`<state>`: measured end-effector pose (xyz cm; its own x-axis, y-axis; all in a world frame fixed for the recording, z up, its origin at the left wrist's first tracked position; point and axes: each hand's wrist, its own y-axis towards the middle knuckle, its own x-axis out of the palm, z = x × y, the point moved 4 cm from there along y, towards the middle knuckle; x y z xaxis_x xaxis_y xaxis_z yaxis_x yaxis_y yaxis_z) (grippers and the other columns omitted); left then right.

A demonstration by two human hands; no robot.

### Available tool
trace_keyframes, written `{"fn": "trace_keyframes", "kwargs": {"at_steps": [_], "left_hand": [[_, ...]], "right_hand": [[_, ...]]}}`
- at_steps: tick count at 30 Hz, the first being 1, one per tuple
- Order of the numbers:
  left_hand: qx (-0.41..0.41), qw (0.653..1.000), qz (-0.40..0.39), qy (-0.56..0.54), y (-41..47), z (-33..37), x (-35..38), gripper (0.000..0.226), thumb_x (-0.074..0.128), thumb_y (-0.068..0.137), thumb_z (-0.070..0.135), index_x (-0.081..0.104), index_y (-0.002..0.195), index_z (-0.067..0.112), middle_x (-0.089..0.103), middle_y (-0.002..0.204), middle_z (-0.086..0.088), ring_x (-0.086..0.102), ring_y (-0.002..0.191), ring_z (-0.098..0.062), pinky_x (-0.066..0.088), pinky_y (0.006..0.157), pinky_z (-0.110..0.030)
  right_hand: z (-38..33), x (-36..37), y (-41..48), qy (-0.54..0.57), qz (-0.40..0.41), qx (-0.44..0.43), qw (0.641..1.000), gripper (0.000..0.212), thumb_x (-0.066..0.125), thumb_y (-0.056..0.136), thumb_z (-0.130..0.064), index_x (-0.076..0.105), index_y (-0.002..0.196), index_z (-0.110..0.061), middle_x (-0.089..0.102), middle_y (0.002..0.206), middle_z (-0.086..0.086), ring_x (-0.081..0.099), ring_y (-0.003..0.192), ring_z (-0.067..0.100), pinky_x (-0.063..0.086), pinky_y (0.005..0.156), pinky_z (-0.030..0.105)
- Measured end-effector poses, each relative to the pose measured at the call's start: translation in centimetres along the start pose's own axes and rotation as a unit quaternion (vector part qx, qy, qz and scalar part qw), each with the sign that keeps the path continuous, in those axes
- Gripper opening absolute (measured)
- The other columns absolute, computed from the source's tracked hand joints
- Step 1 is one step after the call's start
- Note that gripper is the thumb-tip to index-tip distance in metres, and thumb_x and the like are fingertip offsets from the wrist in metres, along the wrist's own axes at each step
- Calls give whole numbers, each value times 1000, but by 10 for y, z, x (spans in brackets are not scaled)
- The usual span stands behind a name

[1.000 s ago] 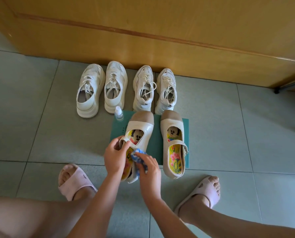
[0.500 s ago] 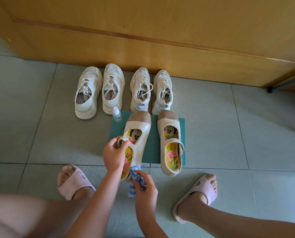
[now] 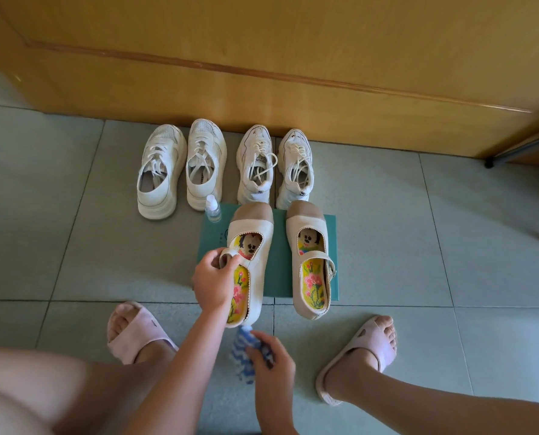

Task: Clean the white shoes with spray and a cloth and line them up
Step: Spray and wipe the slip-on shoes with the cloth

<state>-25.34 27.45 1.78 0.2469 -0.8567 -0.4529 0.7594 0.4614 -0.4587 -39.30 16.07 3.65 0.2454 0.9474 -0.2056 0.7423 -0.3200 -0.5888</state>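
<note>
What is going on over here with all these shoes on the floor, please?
A person is cleaning shoes. Their left hand grips the strap of a cream shoe on a green mat; the right hand holds a blue-and-white cloth by its heel. The matching shoe lies beside it, a spray bottle stands at the mat's corner, and four white sneakers line the wooden panel.

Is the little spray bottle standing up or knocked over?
Standing up: the spray bottle has its cap on top, base down.
</note>
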Motion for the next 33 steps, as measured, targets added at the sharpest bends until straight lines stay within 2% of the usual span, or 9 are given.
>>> {"fn": "trace_keyframes", "kwargs": {"at_steps": [7, 9, 12, 16, 20, 24, 27, 30, 33], "left_hand": [[-17, 999, -43, -15, -3, 7, 0, 41, 72, 68, 45, 65, 98, 18, 63, 88, 2, 58, 83, -17, 39, 61, -22], [-20, 997, -66, -23, -4, 5, 0, 44, 73, 72, 44, 64, 106, 18, 64, 98, 2, 60, 90, -17, 43, 70, -26], [-8, 999, -41, -27, -13, 7, -9, 38, 67, 82, 40, 62, 114, 20, 62, 109, 6, 58, 103, -14, 47, 86, -33], [26, 990, 12, -137, -34, 33, -31, 8, 58, 90, 31, 64, 89, 26, 68, 94, 9, 63, 88, -4, 47, 70, -20], [2, 969, -142, -204, -39, 59, -32, 12, 56, 92, 28, 67, 92, 22, 71, 90, 0, 67, 82, -10, 54, 73, -26], [-89, 917, -286, -263, -38, 56, -36, 25, 60, 90, 23, 62, 113, 12, 70, 103, -11, 68, 90, -21, 59, 69, -26], [-117, 886, -314, -320, -29, 47, -44, 32, 60, 86, 23, 61, 114, 9, 71, 96, -10, 69, 81, -20, 58, 71, -30], [-155, 850, -324, -387, -20, 33, -46, 46, 58, 82, 29, 57, 120, 5, 67, 111, -17, 67, 91, -24, 54, 82, -35], [-185, 806, -320, -462, -13, 25, -48, 49, 55, 84, 28, 54, 125, 2, 65, 113, -19, 68, 92, -23, 58, 77, -32]], "right_hand": [[-64, -33, 16, 79, 51, -86, 992, 28, 64, 82, 5, 70, 93, -20, 73, 85, -4, 69, 79, 9, 55, 64, 19], [-80, -34, 23, 96, 48, -102, 989, 27, 65, 83, 4, 69, 94, -20, 71, 85, -5, 67, 80, 7, 53, 65, 18], [-97, -29, 37, 113, 40, -104, 987, 24, 65, 84, 0, 67, 97, -20, 69, 91, -1, 66, 85, 8, 54, 67, 18], [-114, -17, 49, 148, 17, -86, 985, 23, 67, 84, -6, 66, 101, -22, 70, 97, 3, 69, 90, 15, 56, 68, 21], [-128, -8, 53, 179, -21, -73, 981, 23, 68, 84, -9, 65, 106, -17, 71, 99, 7, 69, 91, 18, 57, 68, 23], [-137, 7, 53, 145, -69, -79, 984, 20, 69, 83, -10, 66, 101, -17, 73, 96, 7, 70, 87, 19, 56, 69, 22], [-137, 21, 56, 88, -80, -93, 989, 16, 71, 83, -15, 66, 94, -25, 71, 96, 7, 69, 85, 16, 54, 67, 18], [-134, 41, 62, -3, -78, -119, 990, 16, 74, 81, -26, 67, 93, -34, 62, 109, 11, 61, 102, 22, 53, 81, 22], [-137, 54, 66, -103, -77, -149, 980, 20, 73, 80, -31, 68, 99, -33, 56, 112, -7, 38, 112, 16, 33, 86, 8]]}}
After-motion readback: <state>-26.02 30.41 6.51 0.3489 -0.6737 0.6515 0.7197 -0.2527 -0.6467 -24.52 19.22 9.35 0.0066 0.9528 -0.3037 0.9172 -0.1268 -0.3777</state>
